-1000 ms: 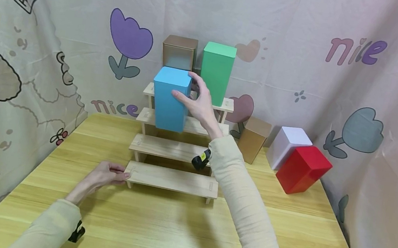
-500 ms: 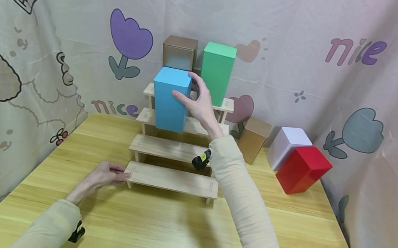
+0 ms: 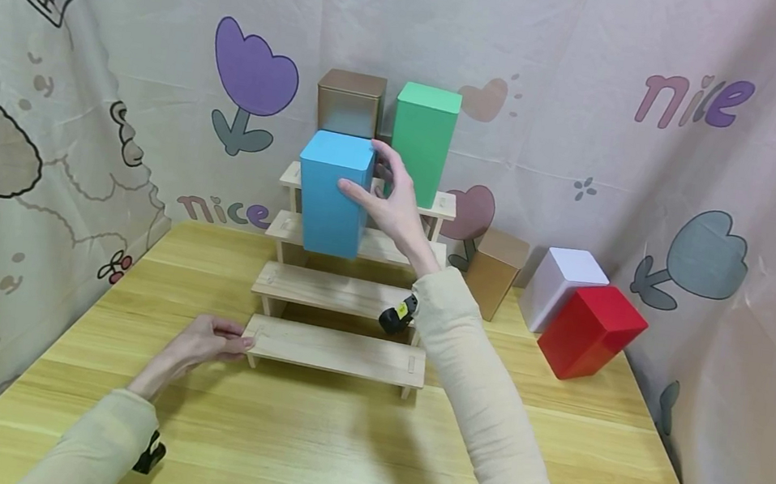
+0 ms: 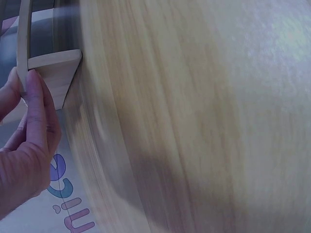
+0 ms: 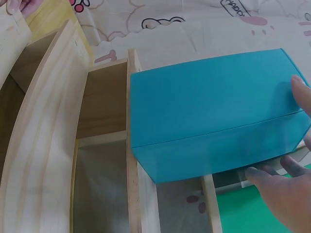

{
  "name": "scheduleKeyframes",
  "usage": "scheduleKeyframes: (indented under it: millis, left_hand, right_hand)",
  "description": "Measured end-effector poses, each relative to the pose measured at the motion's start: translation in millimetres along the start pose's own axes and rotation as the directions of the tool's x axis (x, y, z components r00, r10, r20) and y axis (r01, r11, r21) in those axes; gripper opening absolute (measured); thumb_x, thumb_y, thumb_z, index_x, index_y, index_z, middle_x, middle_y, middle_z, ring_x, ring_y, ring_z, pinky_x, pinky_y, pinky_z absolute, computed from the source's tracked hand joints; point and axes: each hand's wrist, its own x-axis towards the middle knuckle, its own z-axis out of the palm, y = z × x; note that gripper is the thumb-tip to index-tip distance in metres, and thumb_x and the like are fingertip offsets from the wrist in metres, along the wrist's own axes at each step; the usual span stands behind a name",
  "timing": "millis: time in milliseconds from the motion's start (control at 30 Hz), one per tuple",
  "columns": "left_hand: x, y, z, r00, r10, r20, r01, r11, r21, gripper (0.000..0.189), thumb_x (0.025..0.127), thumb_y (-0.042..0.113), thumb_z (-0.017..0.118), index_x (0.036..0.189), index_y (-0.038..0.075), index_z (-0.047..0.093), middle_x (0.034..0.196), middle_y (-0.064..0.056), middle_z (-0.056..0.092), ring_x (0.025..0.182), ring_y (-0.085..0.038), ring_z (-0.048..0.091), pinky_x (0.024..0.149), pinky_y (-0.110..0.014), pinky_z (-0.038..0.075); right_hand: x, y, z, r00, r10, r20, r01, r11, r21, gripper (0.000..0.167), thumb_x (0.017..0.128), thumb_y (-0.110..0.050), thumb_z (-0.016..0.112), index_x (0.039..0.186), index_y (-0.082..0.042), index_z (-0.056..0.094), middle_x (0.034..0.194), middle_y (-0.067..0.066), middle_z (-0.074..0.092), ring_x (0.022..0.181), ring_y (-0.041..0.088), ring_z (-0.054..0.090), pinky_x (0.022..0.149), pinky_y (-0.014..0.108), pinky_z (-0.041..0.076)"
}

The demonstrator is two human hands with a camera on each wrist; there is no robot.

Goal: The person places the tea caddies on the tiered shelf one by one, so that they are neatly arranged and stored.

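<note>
A blue box (image 3: 332, 194) stands upright on the second step from the top of a wooden stepped display stand (image 3: 337, 348). My right hand (image 3: 396, 204) is at the box's right side, its thumb across the front face and its fingers loosely spread near the side. In the right wrist view, fingertips (image 5: 260, 175) show just beyond the edge of the blue box (image 5: 209, 104). My left hand (image 3: 206, 341) pinches the left end of the lowest step; the left wrist view shows thumb and fingers on that wooden board (image 4: 24, 46).
On the top step stand a brown box (image 3: 350, 98), partly behind the blue one, and a green box (image 3: 423, 144). To the right, a gold-brown box (image 3: 494, 272), a white box (image 3: 559, 285) and a red box (image 3: 593, 333) are on the wooden table (image 3: 301, 451). A printed curtain hangs behind.
My right hand has shifted slightly to the right along the blue box, while the box has stayed where it was. The left hand has not visibly moved.
</note>
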Motion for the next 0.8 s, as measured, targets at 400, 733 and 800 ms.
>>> scheduleKeyframes:
  millis: [400,733,800]
  left_hand:
    - [-1.1,0.3,2.7,0.999,-0.011,-0.035,0.012,1.0,0.019,0.048,0.095,0.004,0.067,0.128,-0.025,0.048,0.092,-0.006,0.068,0.082,-0.011,0.07,0.082,-0.026,0.066]
    - [-1.3,0.7,1.6,0.999,-0.013,-0.037,0.013,1.0,0.014,0.047,0.095,0.003,0.066,0.127,-0.025,0.048,0.092,-0.005,0.068,0.082,-0.011,0.071,0.084,-0.027,0.066]
    - [-1.3,0.5,1.6,0.999,-0.011,-0.032,0.012,1.0,0.016,0.047,0.095,0.003,0.066,0.127,-0.025,0.048,0.092,-0.005,0.068,0.082,-0.011,0.071,0.084,-0.028,0.066]
  right_hand:
    - [-12.5,1.6,-13.8,0.999,-0.029,-0.037,0.031,0.997,0.073,0.075,0.091,-0.015,0.074,0.155,-0.014,0.035,0.162,0.006,0.034,0.151,0.028,0.034,0.126,0.049,0.035]
    - [-41.4,-8.3,-26.6,0.985,-0.112,-0.135,0.133,0.979,0.155,0.062,0.092,0.004,0.065,0.147,0.007,0.036,0.154,0.027,0.035,0.144,0.046,0.038,0.122,0.058,0.037]
    - [-43.0,1.2,-31.6,0.976,-0.135,-0.172,0.164,0.973,0.165,0.059,0.092,0.005,0.065,0.145,0.008,0.038,0.151,0.029,0.038,0.14,0.047,0.041,0.121,0.058,0.039]
